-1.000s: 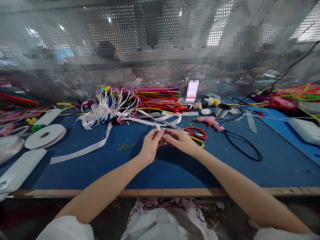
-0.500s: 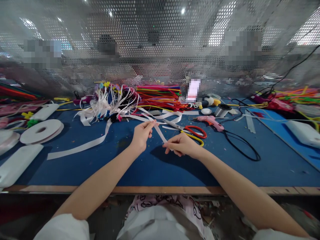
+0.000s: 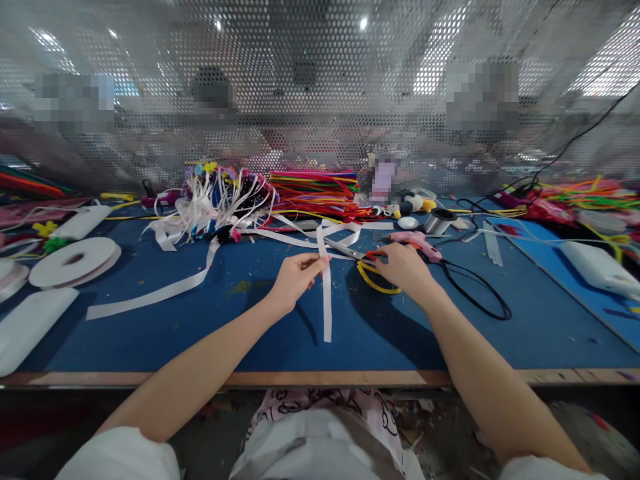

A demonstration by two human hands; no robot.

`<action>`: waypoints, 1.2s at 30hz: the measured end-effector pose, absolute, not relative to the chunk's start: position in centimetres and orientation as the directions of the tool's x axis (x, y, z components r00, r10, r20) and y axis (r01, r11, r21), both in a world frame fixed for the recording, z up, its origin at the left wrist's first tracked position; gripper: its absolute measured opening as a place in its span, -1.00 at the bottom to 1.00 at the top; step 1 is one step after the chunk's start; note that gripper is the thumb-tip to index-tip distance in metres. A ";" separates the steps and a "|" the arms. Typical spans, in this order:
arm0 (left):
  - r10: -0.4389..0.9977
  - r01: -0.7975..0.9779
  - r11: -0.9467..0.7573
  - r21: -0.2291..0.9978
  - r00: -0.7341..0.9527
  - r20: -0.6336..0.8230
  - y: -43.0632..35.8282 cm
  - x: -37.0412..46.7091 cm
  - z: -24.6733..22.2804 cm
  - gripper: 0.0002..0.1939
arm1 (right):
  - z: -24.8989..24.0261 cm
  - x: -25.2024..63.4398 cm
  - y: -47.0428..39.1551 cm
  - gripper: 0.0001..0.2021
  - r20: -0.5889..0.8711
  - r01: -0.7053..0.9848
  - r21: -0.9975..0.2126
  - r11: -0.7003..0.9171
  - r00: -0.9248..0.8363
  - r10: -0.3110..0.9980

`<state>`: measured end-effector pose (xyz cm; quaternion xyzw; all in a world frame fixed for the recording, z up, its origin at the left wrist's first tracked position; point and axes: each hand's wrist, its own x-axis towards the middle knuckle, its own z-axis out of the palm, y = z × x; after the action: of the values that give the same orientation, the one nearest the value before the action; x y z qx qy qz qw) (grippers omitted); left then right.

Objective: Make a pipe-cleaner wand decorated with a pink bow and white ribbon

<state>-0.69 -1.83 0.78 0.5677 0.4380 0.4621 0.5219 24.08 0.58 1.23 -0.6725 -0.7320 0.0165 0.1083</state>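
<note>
Pinched between the thumb and fingers of my left hand (image 3: pixel 297 277) is a white ribbon (image 3: pixel 327 313). Its lower end hangs straight down over the blue table, and the upper part runs up past the fingertips. My right hand (image 3: pixel 409 272) is at the handles of the scissors (image 3: pixel 346 250), with its fingers closed around the red loop and partly hiding it. The yellow loop shows below the hand. The scissor blades point left, towards the held ribbon, and still lie low over the table. A pink glue gun (image 3: pixel 425 247) lies just behind my right hand.
A ribbon-trimmed bundle (image 3: pixel 200 207) and colourful pipe cleaners (image 3: pixel 315 190) lie at the back. A loose ribbon (image 3: pixel 150 300) and a ribbon spool (image 3: pixel 75 263) are on the left. A wire spool (image 3: pixel 440 222), a black cable (image 3: pixel 480 283) and a white case (image 3: pixel 597 267) are on the right.
My right hand has let go of the ribbon and moved right and up to the scissors' handles. The ribbon's lower end now hangs free from my left hand, which has shifted slightly right and down.
</note>
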 end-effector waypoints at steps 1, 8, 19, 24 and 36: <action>0.978 0.029 -0.064 0.998 0.199 0.057 -1.7 -0.8 0.8 -0.62 | 1.2 24.8 0.8 -0.69 0.118 0.983 -0.163 0.089 -0.070 0.991; 0.981 0.063 0.004 0.998 0.191 -0.015 -1.3 -0.7 0.1 -0.63 | 0.5 26.3 1.9 -0.81 0.050 0.968 -0.222 0.113 -0.105 0.993; 0.975 0.082 -0.008 0.997 0.223 -0.010 -0.3 -0.9 -0.8 -0.67 | 0.2 25.1 1.9 -0.74 0.212 0.910 -0.412 -0.056 0.155 0.965; 0.978 0.168 -0.007 0.986 0.206 -0.028 0.4 -1.3 -1.2 -0.69 | 1.3 25.9 2.1 -0.84 0.219 0.735 -0.678 -0.028 0.239 0.946; 0.902 0.805 -0.376 0.458 0.206 0.379 2.0 -3.0 -1.1 -0.54 | 1.2 26.6 3.2 -0.40 0.025 -0.056 -0.998 0.041 0.266 0.964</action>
<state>-2.95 2.03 -1.05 0.7724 0.5526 0.3028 0.0798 26.63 3.19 1.21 -0.5386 -0.4214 0.4352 0.5856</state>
